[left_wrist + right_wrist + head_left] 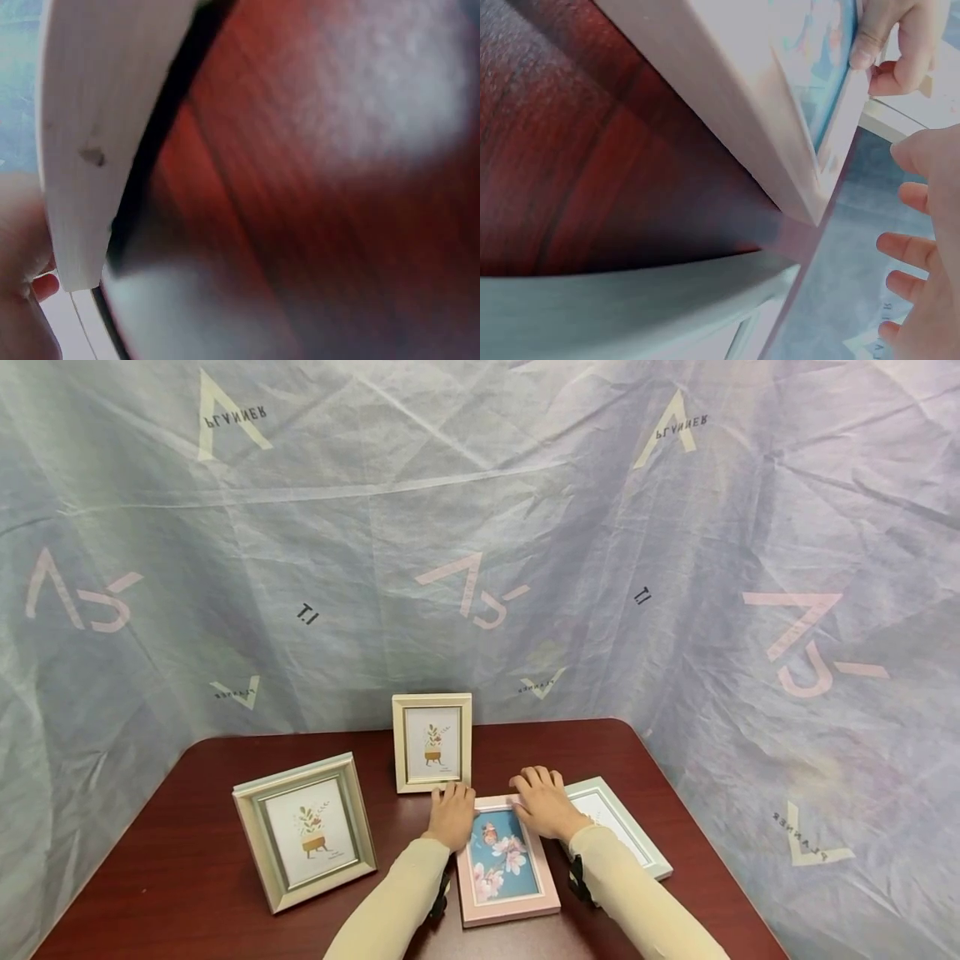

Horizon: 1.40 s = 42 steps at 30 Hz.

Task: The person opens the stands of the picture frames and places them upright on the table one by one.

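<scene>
A pink picture frame [512, 911] with pink blossoms on a blue picture lies face up at the front middle of the table. My left hand [452, 818] holds its far left corner. In the right wrist view, that hand's thumb [864, 54] rests on the frame's face while the other fingers bend at the edge. Near the far right corner is my right hand [549, 803], its fingers spread and loosely bent, apart from the frame in the right wrist view. A pale green frame [654, 862] lies under the right forearm's side, partly hidden.
A cream frame [432, 700] stands upright at the back middle. Another, larger champagne-coloured frame [264, 868] stands tilted back on the left. Both show a potted plant. The dark red table [187, 893] is enclosed by a grey printed cloth [360, 568].
</scene>
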Available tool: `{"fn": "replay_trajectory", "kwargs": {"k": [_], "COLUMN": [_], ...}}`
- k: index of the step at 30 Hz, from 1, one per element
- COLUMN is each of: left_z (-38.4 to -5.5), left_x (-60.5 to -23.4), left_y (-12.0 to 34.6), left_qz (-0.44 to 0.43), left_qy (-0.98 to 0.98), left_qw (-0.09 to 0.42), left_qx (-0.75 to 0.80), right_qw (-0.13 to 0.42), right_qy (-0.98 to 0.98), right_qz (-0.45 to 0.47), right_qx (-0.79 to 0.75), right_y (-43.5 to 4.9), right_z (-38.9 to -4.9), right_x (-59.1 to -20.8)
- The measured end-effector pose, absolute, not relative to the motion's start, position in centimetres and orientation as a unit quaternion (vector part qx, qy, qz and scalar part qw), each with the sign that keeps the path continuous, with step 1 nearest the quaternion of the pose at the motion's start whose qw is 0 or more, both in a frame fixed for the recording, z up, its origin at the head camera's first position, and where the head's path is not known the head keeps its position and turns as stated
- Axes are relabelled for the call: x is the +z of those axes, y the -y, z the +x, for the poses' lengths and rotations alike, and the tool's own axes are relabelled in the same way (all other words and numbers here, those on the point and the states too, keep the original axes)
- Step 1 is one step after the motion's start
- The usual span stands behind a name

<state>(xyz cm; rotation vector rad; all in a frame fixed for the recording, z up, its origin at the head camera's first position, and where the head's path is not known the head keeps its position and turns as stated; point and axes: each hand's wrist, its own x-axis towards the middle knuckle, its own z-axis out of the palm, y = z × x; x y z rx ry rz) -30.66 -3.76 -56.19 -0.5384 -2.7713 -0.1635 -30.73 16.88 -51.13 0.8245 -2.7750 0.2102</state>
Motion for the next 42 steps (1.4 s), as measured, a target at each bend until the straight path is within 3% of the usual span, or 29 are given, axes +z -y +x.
{"fn": "replay_trajectory", "kwargs": {"k": [18, 30, 42], "left_z": [-29.9, -27.8, -25.2], "left_x": [-51.7, -49.6, -48.0], "left_y": [5.7, 6.4, 5.7], "left_qz": [-0.236, -0.27, -0.272], "left_qy": [0.956, 0.937, 0.915], "left_qw": [0.167, 0.215, 0.298], "left_qx": [-0.052, -0.045, -0.017], "right_qw": [0.189, 0.24, 0.257], "right_qy": [0.93, 0.911, 0.901], "right_qz": [0.297, 0.316, 0.316], "right_qx": [0.101, 0.118, 0.146], "right_y": [-17.2, -17.8, -18.7], "right_z": [-29.5, -27.7, -25.6], "right_x": [-48.0, -46.7, -45.8]}}
